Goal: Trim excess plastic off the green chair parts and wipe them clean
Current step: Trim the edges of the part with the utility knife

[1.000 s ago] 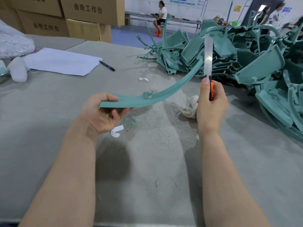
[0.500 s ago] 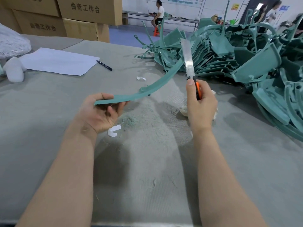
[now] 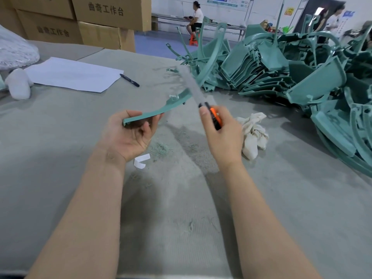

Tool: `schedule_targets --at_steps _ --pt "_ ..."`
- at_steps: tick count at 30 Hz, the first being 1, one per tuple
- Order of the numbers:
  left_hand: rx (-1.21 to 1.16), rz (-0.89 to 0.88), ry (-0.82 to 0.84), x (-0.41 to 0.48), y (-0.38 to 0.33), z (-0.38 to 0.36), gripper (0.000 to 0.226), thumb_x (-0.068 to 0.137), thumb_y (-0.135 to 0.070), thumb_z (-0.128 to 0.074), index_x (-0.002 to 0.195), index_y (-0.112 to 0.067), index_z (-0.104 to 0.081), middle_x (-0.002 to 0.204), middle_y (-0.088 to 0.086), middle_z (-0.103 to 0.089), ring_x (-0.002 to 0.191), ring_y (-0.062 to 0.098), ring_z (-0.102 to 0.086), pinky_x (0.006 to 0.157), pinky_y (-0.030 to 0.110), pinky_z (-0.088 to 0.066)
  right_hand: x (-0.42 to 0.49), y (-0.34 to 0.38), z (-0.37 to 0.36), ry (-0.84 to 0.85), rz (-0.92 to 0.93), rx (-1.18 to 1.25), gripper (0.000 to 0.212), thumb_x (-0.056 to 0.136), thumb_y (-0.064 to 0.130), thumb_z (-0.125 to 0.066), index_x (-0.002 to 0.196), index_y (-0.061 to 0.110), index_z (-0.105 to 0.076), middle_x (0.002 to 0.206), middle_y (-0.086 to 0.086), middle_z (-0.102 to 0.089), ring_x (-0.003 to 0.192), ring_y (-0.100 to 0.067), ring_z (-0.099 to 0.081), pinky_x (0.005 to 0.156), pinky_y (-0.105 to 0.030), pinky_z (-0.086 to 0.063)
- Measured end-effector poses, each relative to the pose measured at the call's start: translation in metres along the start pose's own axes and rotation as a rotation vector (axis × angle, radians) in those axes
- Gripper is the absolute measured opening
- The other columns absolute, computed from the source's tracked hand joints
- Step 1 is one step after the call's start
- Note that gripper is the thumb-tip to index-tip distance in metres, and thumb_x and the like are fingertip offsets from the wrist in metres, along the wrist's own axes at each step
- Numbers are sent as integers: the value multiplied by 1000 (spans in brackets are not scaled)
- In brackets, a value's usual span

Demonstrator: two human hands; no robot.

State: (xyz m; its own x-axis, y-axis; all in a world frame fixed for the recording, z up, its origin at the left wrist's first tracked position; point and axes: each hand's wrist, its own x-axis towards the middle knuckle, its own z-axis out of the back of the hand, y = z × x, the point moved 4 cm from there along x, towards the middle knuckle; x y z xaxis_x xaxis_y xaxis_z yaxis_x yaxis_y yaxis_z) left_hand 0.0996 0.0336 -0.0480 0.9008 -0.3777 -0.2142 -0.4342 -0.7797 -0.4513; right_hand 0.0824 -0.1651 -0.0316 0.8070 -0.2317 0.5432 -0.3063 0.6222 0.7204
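Grey table [image 3: 50,158] w/ paper [image 3: 74,74], pen [image 3: 129,80], green chair parts [image 3: 314,81]; boxes [image 3: 96,21] behind.

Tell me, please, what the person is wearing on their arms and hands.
Nothing shows: the left hand and right hand are ungloved, and the left forearm and right forearm are bare down to the frame's edge, with no sleeve, watch or wristband visible.
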Motion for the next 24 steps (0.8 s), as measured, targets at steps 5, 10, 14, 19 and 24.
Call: schedule_targets --at_steps 5,10,14,19,24 --pt "32 29 1 -4 5 -5 49 71 -8 -49 117 3 -59 95 18 -72 62 19 -72 43 14 -50 4 -11 16 -202 -86 -13 34 95 55 -47 85 24 -57 53 9 -42 50 -6 -40 55 -28 -32" --pt "-19 46 13 -3 5 -2 70 72 -8 -50 141 1 -43 87 17 -73 64 18 -72 44 13 -50 3 -7 12 -182 -54 3 29 96 52 -49 81 27 -54 52 10 -39 51 -6 -40 54 -26 -29" --pt "-67 50 43 -2 7 -4 82 60 0 -60 141 2 -43 88 19 -72 65 20 -72 44 15 -51 0 -3 8 -143 -16 4 27 96 51 -49 84 28 -56 53 10 -42 51 -3 -42 51 -22 -28" --pt "-99 30 42 -3 5 -6 95 48 5 -63 140 3 -43 86 20 -72 63 21 -72 44 15 -51 -2 2 3 -111 2 -27 27 96 50 -49 90 27 -60 52 10 -42 51 -2 -44 52 -20 -29" --pt "-159 -11 41 -4 8 -10 75 54 4 -60 129 11 -51 91 21 -71 66 25 -72 46 17 -53 -7 11 -8 17 42 -81 31 95 53 -49 94 25 -63 54 8 -49 51 -8 -48 52 -28 -35"
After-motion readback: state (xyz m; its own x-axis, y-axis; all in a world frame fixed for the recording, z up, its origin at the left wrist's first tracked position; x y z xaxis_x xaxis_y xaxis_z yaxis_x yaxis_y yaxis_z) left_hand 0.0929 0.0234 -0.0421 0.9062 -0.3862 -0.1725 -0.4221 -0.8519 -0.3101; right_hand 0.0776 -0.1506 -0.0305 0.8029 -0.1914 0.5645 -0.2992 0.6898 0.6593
